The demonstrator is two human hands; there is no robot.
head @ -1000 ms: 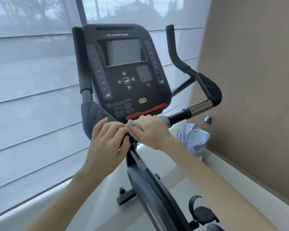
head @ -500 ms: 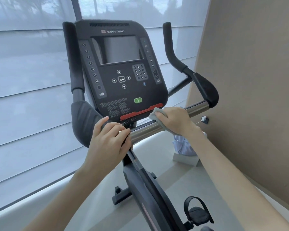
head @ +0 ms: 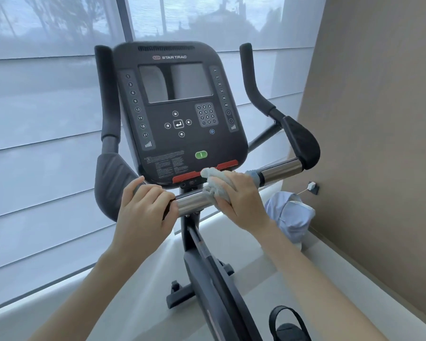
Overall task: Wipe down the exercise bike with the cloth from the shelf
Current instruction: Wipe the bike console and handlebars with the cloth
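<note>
Both hands sit on the chrome crossbar (head: 192,203) of the exercise bike (head: 204,274). The bar's long axis slants from lower left up to the right and ends at a black padded grip (head: 303,143). The left hand (head: 143,210) curls its fingers over the bar's left part, thumb tucked underneath. The right hand (head: 244,198) clamps a bunched pale cloth (head: 213,184) round the bar just below the console (head: 182,107). Its fingers wrap over the fabric and its thumb presses from the near side. The cloth's longer side lies across the bar, one end poking up against the console's red strip. The console faces the person and tilts back, while the bike's dark frame runs down toward a strapped pedal (head: 287,327) at the bottom edge. To the right, a pale blue fabric bundle (head: 289,215) sits by the tan wall (head: 379,143); whether it is a bag, or holds anything, cannot be told.
</note>
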